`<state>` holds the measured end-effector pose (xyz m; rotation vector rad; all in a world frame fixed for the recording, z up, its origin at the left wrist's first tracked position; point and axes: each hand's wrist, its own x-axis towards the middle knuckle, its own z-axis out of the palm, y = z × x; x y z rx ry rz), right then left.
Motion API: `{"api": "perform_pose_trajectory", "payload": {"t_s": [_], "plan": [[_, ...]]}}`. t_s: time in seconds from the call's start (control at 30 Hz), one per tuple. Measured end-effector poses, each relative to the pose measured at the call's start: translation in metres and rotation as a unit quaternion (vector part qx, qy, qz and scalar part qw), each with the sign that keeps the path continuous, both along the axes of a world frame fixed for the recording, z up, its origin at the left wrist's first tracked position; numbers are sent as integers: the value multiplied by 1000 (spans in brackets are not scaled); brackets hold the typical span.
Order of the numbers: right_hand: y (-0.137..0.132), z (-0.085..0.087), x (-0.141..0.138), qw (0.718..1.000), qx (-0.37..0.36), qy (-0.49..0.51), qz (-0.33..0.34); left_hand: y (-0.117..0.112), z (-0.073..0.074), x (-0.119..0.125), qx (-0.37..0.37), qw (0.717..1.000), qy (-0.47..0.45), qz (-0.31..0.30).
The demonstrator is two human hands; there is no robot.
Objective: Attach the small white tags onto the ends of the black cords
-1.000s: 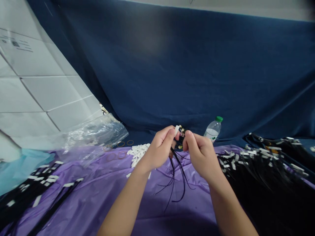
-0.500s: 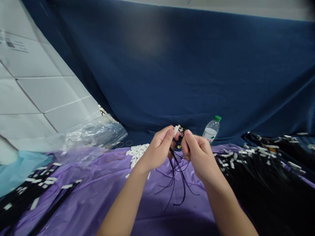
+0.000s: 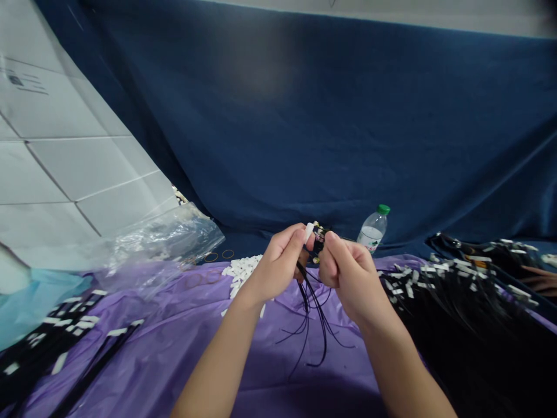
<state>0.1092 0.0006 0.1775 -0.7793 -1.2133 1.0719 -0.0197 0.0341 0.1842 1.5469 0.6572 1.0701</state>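
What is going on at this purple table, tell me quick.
A person holds a bunch of thin black cords up over the purple sheet. The left hand pinches a small white clip at the top of the bunch, and the right hand grips the cords' ends beside it. A pile of loose white clips lies behind the hands. Heaps of black cords with white clips on them lie to the right, and a water bottle stands at the back.
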Motion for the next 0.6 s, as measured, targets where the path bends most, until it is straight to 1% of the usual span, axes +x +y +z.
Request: {"api": "perform_pose_trajectory", "payload": {"t_s": [0.03,0.1,0.2,0.3,0.37,0.43,0.53,0.6], "plan": [[0,1,-1,998,-26,45,28,0,0,0,4,1000,-2,1],[-1,6,-3,985,-80,125,86,1,-1,1,21,1000,-8,8],[-3,14,0,948,-160,211,177,1,-2,1,47,998,-13,26],[-4,17,6,909,-218,263,238,2,-4,1,83,996,-1,46],[-4,17,10,891,-237,285,263,2,-4,1,112,992,10,62],[-3,16,11,880,-247,299,275,1,-4,1,139,987,22,79],[-3,16,11,876,-255,308,271,1,-4,2,166,981,44,94],[-4,16,10,879,-253,307,262,0,-3,2,171,980,50,89]]}}
